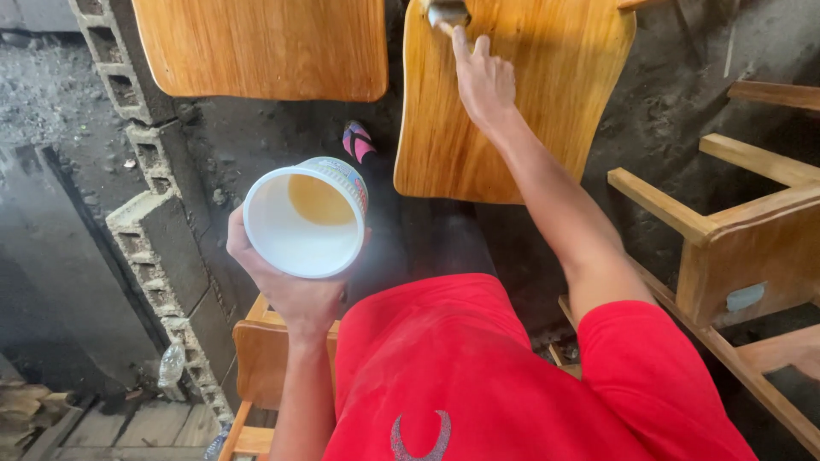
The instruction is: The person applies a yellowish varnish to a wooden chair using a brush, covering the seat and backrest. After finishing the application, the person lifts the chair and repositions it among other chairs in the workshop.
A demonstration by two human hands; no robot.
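My left hand (286, 286) grips a white plastic tub (303, 220) from below; a pool of amber liquid lies in its bottom. My right hand (483, 81) reaches forward and holds a paintbrush (446, 14) whose bristles rest against the top of a glossy wooden board (504, 94). A second varnished wooden board (265, 43) stands to the left of it, apart from both hands.
A row of grey hollow concrete blocks (158, 222) runs down the left. A bare wooden chair frame (735, 230) stands at the right, another wooden piece (260, 358) below my left arm. My foot in a pink sandal (357, 141) rests on dark dirt ground.
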